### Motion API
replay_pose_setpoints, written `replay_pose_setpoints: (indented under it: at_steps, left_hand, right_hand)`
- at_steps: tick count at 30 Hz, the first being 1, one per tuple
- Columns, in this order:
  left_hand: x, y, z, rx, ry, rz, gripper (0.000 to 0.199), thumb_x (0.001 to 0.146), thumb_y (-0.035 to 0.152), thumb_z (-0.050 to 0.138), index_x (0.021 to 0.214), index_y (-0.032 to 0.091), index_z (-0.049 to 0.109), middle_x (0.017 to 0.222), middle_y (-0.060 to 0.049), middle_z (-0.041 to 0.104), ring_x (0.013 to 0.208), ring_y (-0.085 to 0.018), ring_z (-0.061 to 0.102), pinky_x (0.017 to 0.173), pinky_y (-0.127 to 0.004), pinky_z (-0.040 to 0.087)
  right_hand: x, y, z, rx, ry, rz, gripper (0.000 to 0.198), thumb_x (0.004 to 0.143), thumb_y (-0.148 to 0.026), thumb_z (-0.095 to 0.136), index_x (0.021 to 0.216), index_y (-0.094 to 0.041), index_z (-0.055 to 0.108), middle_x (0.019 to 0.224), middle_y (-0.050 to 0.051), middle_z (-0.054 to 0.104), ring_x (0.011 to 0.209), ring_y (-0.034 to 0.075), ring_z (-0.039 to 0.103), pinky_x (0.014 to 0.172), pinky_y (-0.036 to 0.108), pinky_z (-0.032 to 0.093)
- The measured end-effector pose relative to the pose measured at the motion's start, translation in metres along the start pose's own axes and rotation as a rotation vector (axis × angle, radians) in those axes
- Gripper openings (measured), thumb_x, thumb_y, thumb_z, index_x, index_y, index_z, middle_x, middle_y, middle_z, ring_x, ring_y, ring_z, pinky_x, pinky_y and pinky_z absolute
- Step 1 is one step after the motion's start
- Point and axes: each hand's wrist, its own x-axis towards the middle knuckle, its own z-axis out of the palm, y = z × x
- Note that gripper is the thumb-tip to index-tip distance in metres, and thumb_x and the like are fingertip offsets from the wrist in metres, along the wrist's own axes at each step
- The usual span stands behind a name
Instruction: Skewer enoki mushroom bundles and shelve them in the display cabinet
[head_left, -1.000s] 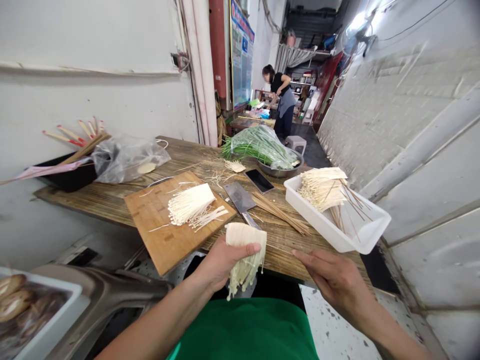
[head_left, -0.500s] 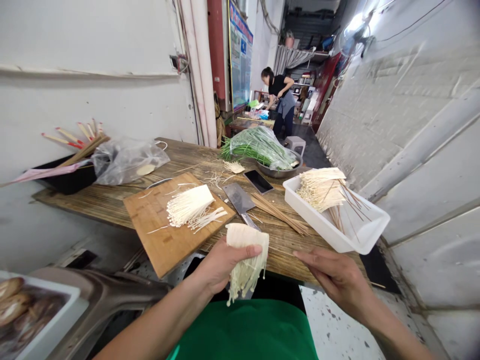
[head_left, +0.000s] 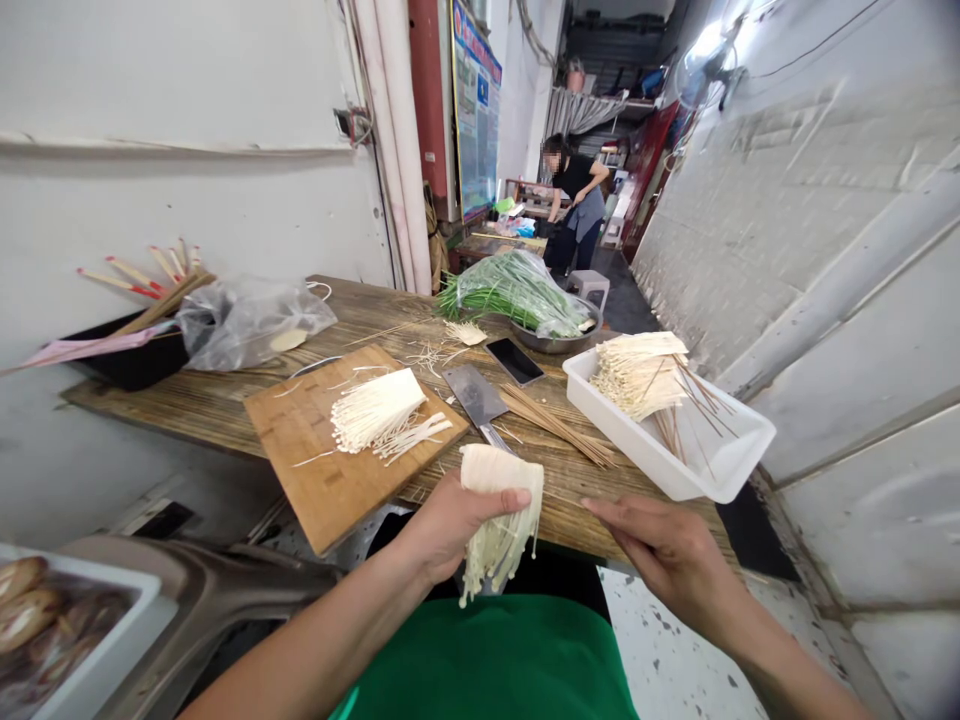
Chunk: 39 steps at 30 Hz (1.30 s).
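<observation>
My left hand (head_left: 457, 520) is closed around a flat bunch of enoki mushrooms (head_left: 501, 468), thumb across its front, with the thin stems and caps hanging down. To the right, my right hand (head_left: 667, 540) is pinched on a thin bamboo skewer that the fingers almost wholly hide; it is apart from the bunch. More enoki (head_left: 382, 405) lies on a wooden cutting board (head_left: 300, 470) at the left. A cleaver (head_left: 476, 395) and a pile of loose bamboo skewers (head_left: 559, 425) rest beyond my hands. Skewered enoki (head_left: 641, 370) is stacked in a white plastic tray (head_left: 705, 485).
Farther back on the wooden table (head_left: 360, 300) are a phone (head_left: 514, 361) and bagged green vegetables (head_left: 517, 290) in a metal bowl (head_left: 559, 345). A clear bag (head_left: 251, 320) and black container (head_left: 142, 360) sit left. Another person (head_left: 577, 195) bends over a far table. Mushrooms (head_left: 37, 610) fill a box lower left.
My left hand and the enoki bunch have shifted slightly right, towards my right hand. The right hand has barely moved. The person at the back has moved a little right.
</observation>
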Motion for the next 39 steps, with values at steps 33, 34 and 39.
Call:
replay_pose_setpoints:
  at_steps: [33, 34, 39]
  left_hand:
    - [-0.007, 0.001, 0.011, 0.058, -0.09, 0.05, 0.035, 0.062, 0.029, 0.076, 0.092, 0.012, 0.067, 0.088, -0.01, 0.07, 0.073, -0.019, 0.063, 0.07, -0.03, 0.051]
    - [-0.007, 0.001, 0.012, 0.061, -0.09, 0.052, 0.035, 0.062, 0.029, 0.076, 0.091, 0.012, 0.067, 0.087, -0.01, 0.07, 0.072, -0.018, 0.063, 0.069, -0.029, 0.051]
    - [-0.008, 0.003, 0.018, 0.051, -0.084, 0.112, 0.031, 0.061, 0.028, 0.077, 0.088, 0.014, 0.068, 0.082, -0.007, 0.07, 0.072, -0.017, 0.063, 0.069, -0.028, 0.05]
  right_hand:
    - [0.01, 0.0, -0.011, 0.114, 0.019, 0.039, 0.03, 0.088, -0.014, 0.044, 0.109, -0.022, 0.065, 0.073, 0.003, 0.065, 0.063, 0.012, 0.06, 0.054, 0.021, 0.047]
    - [0.011, 0.001, -0.01, 0.124, 0.012, 0.049, 0.03, 0.088, -0.014, 0.044, 0.108, -0.021, 0.065, 0.074, 0.004, 0.065, 0.064, 0.012, 0.06, 0.055, 0.021, 0.047]
    - [0.01, 0.001, -0.012, 0.139, 0.015, 0.105, 0.029, 0.088, -0.016, 0.044, 0.107, -0.021, 0.066, 0.079, 0.005, 0.067, 0.069, 0.014, 0.061, 0.06, 0.024, 0.049]
